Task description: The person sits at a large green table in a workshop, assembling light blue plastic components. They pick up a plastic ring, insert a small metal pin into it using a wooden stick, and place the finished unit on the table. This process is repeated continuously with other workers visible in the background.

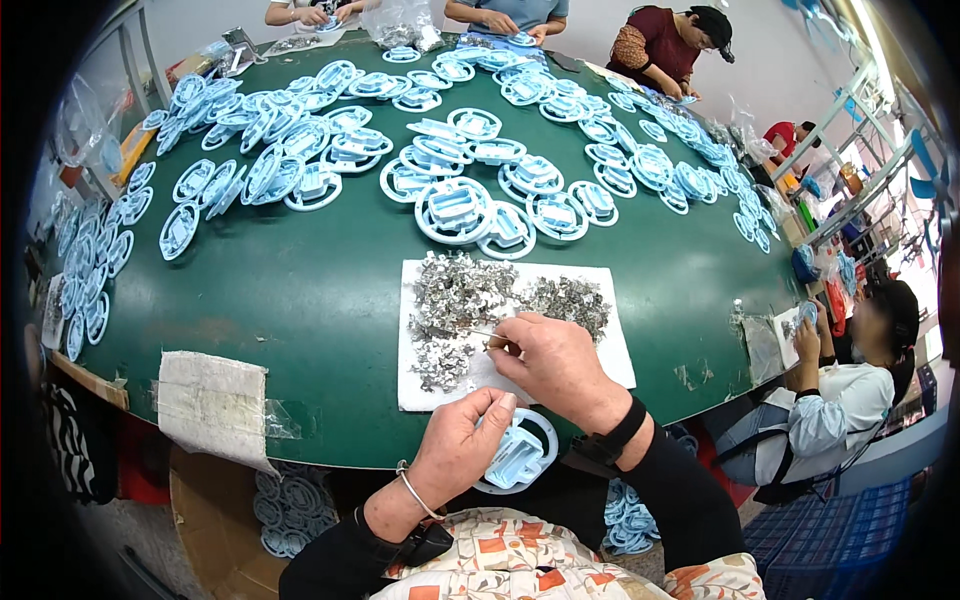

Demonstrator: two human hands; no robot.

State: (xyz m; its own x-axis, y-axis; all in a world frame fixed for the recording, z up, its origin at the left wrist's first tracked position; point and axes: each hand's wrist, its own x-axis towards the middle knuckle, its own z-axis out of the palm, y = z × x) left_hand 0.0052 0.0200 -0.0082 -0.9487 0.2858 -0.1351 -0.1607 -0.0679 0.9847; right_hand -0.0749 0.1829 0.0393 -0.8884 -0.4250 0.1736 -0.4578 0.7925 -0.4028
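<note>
Green worktable point(330, 310): right hand point(560, 368) pinches thin rod point(484, 333) over metal clips point(455, 290); left hand point(452, 440) grips blue housing point(518, 456) bodyward of them.

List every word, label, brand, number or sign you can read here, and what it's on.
None can be read.
Blue ring-shaped part by the left hand: no legible marking.
White sheet under the metal pieces: no legible text.
Cluttered shelving at far right: too small and blurred to tell.

Workshop; workers point(668, 50), table point(330, 315), piled parts point(455, 208)
</note>
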